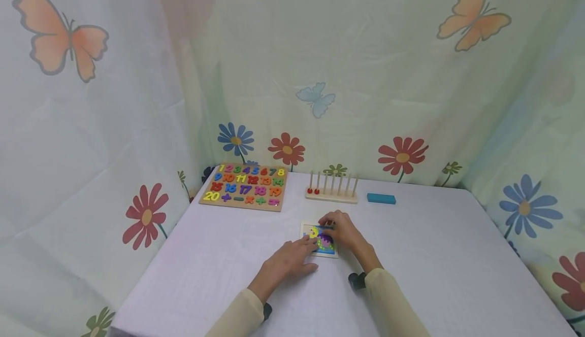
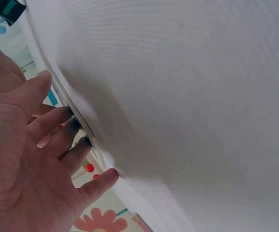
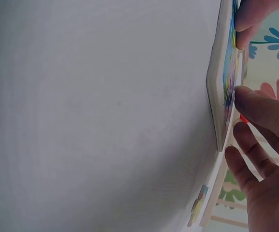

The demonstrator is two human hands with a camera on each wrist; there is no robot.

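A small wooden picture puzzle [image 1: 325, 249] in a pale frame lies flat on the table, with blue, purple, pink and yellow parts. Bare wood shows near its upper left corner. My left hand [image 1: 289, 260] rests its straight fingers on the puzzle's left side, thumb spread away. At the upper right corner, my right hand [image 1: 344, 229] bends thumb and index finger around what looks like a dark-edged puzzle piece; the fingers hide most of it. In the right wrist view, the right thumb [image 3: 255, 104] is at the picture's surface and the other fingers hang past the frame.
A loose, flat coloured piece [image 3: 197, 207] lies on the cloth beyond the puzzle. Farther back are a number board [image 1: 244, 187], a peg stand [image 1: 331, 196] with two red beads, and a blue block [image 1: 381, 198]. A flowered curtain [image 1: 356, 73] surrounds the white table [image 1: 434, 256].
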